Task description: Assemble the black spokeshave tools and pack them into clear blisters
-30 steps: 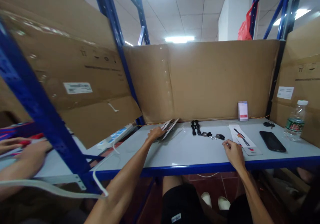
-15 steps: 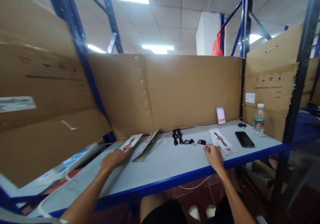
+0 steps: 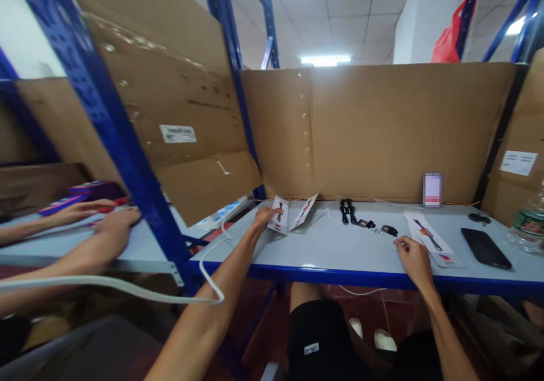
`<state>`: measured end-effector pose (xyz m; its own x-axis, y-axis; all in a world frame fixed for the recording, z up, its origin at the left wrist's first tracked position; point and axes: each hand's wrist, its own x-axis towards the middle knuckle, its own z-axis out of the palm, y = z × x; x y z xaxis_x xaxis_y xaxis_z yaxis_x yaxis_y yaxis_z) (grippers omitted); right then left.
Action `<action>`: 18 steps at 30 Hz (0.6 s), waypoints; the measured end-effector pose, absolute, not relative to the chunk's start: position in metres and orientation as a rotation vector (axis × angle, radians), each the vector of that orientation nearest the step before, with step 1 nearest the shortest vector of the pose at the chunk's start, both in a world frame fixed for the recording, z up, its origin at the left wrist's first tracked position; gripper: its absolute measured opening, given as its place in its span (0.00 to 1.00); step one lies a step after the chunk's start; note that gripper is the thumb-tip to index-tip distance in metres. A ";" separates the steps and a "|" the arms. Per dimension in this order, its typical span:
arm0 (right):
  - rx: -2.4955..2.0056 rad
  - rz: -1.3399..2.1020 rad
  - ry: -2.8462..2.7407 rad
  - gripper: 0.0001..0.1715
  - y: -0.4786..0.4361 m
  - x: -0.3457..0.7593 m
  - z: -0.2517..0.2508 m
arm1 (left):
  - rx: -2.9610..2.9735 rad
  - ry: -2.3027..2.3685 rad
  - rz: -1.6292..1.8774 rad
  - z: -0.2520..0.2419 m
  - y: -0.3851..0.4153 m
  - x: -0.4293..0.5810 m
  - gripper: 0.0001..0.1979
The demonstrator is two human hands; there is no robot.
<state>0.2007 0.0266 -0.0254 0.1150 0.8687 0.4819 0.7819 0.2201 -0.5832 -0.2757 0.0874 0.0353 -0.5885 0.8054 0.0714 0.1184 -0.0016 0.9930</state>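
My left hand (image 3: pixel 264 217) grips the left edge of a printed card (image 3: pixel 279 215) at the left of the table. Just right of it, a second printed card (image 3: pixel 305 213) stands tilted. My right hand (image 3: pixel 412 255) rests near the front edge with its fingers curled together; whether anything small is between them is hidden. Beyond its fingertips lies a small black part (image 3: pixel 389 231). Black handle-shaped pieces (image 3: pixel 347 212) lie side by side near the middle, with another small dark part (image 3: pixel 365 224) beside them. More printed cards (image 3: pixel 427 233) lie right of my right hand.
A black phone (image 3: pixel 485 248), a plastic bottle (image 3: pixel 529 222) and a small dark item (image 3: pixel 479 219) are at the right. A lit screen (image 3: pixel 432 190) stands at the back. Another person's hands (image 3: pixel 114 222) work left of the blue post (image 3: pixel 140 199). A white cable (image 3: pixel 127 283) crosses the lower left.
The view has turned left, bringing another person's arms into sight. The card in my left hand now stands more upright. My right hand keeps its place near the small black part.
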 end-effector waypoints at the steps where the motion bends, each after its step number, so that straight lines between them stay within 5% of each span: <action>1: -1.558 0.129 -1.669 0.17 0.027 0.201 -0.026 | 0.898 1.720 1.663 0.034 0.088 -0.276 0.10; 11: -1.464 0.242 -1.569 0.21 0.025 0.201 -0.021 | 0.601 1.230 1.862 0.062 0.060 -0.238 0.12; 18: -0.992 0.987 -1.384 0.31 -0.048 0.132 0.007 | 0.558 0.792 1.747 0.056 0.002 -0.124 0.15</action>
